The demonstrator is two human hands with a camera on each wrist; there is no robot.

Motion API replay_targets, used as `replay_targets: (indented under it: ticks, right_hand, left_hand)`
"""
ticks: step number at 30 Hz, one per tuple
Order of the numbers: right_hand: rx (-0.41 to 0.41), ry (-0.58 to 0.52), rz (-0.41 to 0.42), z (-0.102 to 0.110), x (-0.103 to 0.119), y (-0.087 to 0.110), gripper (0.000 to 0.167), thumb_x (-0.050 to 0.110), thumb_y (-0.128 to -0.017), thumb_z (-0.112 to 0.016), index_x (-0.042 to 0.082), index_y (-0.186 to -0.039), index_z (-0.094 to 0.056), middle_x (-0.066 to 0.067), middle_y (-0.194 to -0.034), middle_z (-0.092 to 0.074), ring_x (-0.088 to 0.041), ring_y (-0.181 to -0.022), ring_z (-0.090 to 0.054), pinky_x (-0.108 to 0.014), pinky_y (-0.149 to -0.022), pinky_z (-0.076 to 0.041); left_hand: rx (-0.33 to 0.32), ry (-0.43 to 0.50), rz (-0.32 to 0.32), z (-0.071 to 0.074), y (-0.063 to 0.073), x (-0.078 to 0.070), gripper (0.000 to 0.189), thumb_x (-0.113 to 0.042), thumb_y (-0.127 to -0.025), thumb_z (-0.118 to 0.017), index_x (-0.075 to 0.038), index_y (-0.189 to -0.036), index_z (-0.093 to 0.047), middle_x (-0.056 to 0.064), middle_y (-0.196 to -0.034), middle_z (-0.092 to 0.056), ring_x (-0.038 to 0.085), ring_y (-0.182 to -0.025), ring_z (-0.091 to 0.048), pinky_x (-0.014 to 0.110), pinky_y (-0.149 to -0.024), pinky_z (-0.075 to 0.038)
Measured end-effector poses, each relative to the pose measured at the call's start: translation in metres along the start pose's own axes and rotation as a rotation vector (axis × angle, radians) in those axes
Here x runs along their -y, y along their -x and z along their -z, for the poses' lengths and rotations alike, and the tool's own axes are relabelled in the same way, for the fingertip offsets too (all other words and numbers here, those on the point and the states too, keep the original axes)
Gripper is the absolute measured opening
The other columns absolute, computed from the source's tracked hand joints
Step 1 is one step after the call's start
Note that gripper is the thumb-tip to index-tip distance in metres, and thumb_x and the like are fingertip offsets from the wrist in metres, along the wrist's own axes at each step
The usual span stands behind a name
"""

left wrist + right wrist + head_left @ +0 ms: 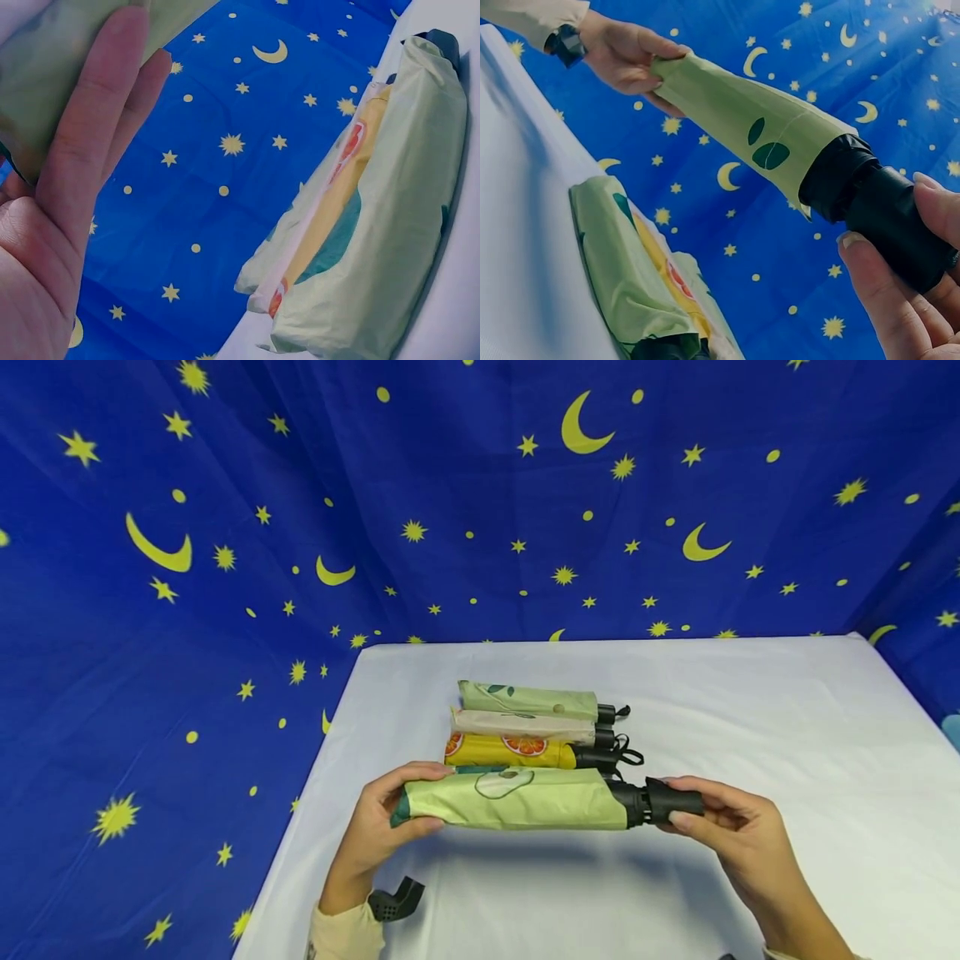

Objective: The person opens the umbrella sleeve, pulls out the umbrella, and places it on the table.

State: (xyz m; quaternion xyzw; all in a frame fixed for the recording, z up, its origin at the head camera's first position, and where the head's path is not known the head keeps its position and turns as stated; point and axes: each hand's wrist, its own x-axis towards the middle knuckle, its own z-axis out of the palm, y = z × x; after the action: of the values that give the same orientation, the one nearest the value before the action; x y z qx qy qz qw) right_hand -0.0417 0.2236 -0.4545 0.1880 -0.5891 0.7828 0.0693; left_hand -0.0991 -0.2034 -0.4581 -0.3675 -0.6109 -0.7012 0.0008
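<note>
A folded light green umbrella [540,802] with an avocado print is held level above the table between both hands. My left hand [378,814] grips its cloth end, thumb below and fingers above. At the other end, my right hand [742,827] pinches the black handle [678,802] between thumb and fingers. The right wrist view shows dark green leaf shapes on the cloth [757,112]. Under the held umbrella, mostly hidden in the head view, another green umbrella [622,262] lies on the table, nearest in the row.
Beyond it lie a yellow umbrella [547,753] with orange slices, a pale pinkish one [525,725] and a pale green one [525,698], side by side with handles to the right. A white cloth covers the table [787,710]. Blue star-and-moon curtains [487,485] hang around it.
</note>
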Motion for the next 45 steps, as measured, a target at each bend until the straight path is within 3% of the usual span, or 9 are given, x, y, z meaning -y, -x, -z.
replay_targets:
  ticks: [6,17,21,26,31,45]
  right_hand:
    - [0.029,-0.105,0.041,0.003,-0.004,0.002,0.042,-0.039,-0.083,-0.047,-0.028,-0.123,-0.053,-0.027,-0.117,-0.07,-0.032,-0.096,-0.074,-0.043,-0.076,-0.059]
    - [0.04,-0.113,0.049,0.007,-0.001,0.003,0.043,-0.039,-0.084,-0.044,-0.028,-0.125,-0.052,-0.026,-0.121,-0.069,-0.033,-0.098,-0.074,-0.043,-0.076,-0.059]
    - [0.061,-0.17,0.09,0.012,-0.002,0.002,0.045,-0.042,-0.082,-0.04,-0.03,-0.125,-0.049,-0.031,-0.122,-0.066,-0.035,-0.099,-0.073,-0.043,-0.077,-0.06]
    - [0.067,-0.194,0.105,0.015,-0.002,0.003,0.045,-0.043,-0.083,-0.038,-0.032,-0.125,-0.047,-0.032,-0.123,-0.065,-0.036,-0.104,-0.072,-0.044,-0.077,-0.059]
    - [0.07,-0.191,0.099,0.016,-0.002,0.004,0.045,-0.042,-0.083,-0.037,-0.032,-0.126,-0.047,-0.032,-0.124,-0.065,-0.036,-0.106,-0.071,-0.045,-0.077,-0.06]
    - [0.045,-0.168,0.076,0.02,0.0,0.007,0.044,-0.041,-0.084,-0.038,-0.03,-0.126,-0.048,-0.031,-0.122,-0.066,-0.035,-0.101,-0.073,-0.044,-0.076,-0.059]
  left_hand:
    - [-0.02,0.037,0.002,0.003,0.006,-0.001,0.047,0.012,-0.088,-0.073,0.013,-0.132,-0.057,0.027,-0.135,-0.057,0.028,-0.118,-0.061,0.033,-0.093,-0.055]
    - [-0.016,0.097,0.08,0.005,0.009,-0.005,0.05,0.008,-0.09,-0.073,0.017,-0.134,-0.052,0.019,-0.134,-0.061,0.025,-0.112,-0.065,0.033,-0.088,-0.057]
    - [-0.019,0.112,0.087,0.007,0.011,-0.006,0.053,0.01,-0.089,-0.073,0.019,-0.136,-0.049,0.02,-0.135,-0.061,0.025,-0.111,-0.065,0.032,-0.086,-0.058]
    - [-0.026,0.107,0.073,0.01,0.013,-0.006,0.054,0.011,-0.089,-0.073,0.019,-0.136,-0.049,0.024,-0.136,-0.059,0.026,-0.113,-0.064,0.033,-0.088,-0.057]
    - [-0.027,0.083,0.048,0.011,0.015,-0.006,0.052,0.009,-0.089,-0.073,0.017,-0.135,-0.051,0.02,-0.134,-0.062,0.024,-0.112,-0.064,0.031,-0.089,-0.057]
    - [-0.036,0.12,0.042,0.014,0.017,-0.008,0.048,0.011,-0.09,-0.07,0.019,-0.134,-0.051,0.022,-0.133,-0.061,0.025,-0.11,-0.065,0.032,-0.087,-0.057]
